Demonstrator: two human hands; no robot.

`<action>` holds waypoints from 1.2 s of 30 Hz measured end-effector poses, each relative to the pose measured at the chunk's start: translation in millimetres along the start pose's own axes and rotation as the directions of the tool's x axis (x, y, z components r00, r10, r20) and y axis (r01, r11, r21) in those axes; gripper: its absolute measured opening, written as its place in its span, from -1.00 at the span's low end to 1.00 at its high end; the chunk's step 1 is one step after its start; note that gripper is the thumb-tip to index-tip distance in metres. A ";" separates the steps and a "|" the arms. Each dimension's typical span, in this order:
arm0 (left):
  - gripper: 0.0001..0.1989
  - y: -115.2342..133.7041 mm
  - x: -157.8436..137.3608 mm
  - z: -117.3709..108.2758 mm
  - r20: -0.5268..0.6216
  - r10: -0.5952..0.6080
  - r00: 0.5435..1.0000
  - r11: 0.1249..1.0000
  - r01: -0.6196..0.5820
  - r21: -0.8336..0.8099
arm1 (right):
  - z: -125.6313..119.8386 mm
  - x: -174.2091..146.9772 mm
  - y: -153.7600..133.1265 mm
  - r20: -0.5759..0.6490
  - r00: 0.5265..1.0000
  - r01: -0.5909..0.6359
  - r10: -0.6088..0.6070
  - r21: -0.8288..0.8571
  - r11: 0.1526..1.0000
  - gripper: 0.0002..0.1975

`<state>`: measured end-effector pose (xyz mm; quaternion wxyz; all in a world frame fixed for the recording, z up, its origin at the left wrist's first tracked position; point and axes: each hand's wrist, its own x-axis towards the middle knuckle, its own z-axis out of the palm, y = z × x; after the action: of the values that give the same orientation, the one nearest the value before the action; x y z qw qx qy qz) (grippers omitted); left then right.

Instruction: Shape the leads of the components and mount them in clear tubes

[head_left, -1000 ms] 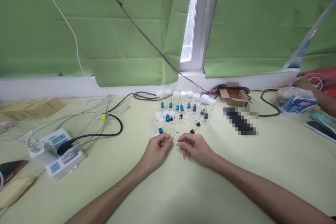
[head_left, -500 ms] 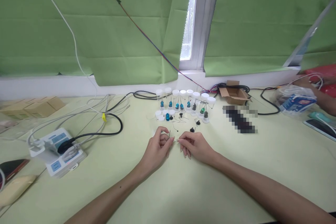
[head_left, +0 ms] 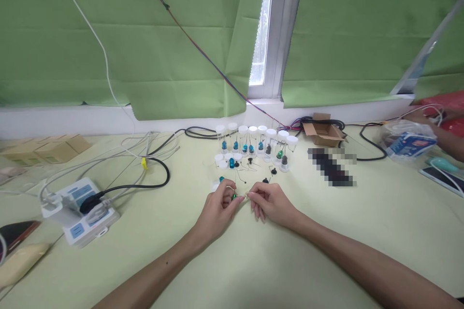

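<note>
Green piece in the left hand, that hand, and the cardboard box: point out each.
Green piece [head_left: 234, 197], head view: its visible body.
Left hand [head_left: 219, 205], head view: back of the hand.
Cardboard box [head_left: 325, 141], head view: front wall.

Jars stand in a row near the middle of the table's far edge, with lids and small parts lying before them. The left hand and right hand are side by side, nearer the near edge. Right of the jars sits an open box; farther right lies a bag, with a phone before it by the right edge. Cartons fill the far left corner, a power strip before them.
</note>
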<state>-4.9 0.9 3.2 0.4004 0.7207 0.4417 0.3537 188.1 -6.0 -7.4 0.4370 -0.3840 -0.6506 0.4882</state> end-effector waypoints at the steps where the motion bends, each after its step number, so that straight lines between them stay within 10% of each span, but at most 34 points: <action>1: -0.81 -0.4 -0.2 0.0 -0.003 0.004 1.000 1.000 -0.004 0.008 | 0.1 0.1 -0.7 -0.001 1.000 -0.002 0.002 0.003 1.000 -0.68; 15: -0.78 -3.9 1.5 1.4 -0.077 -0.004 0.997 1.000 0.002 -0.016 | 0.3 1.6 -3.9 -0.089 0.995 0.039 -0.042 -0.035 0.999 -0.74; 36: -0.78 -3.0 3.7 -1.2 -0.014 -0.089 0.996 0.985 0.085 -0.150 | -10.5 4.9 6.1 -0.094 0.964 0.135 -0.250 -0.636 0.760 -0.84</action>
<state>-5.6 5.5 1.7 0.4635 0.6652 0.4493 0.3753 196.9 3.0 -10.9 0.3882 -0.4786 -0.7707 0.1623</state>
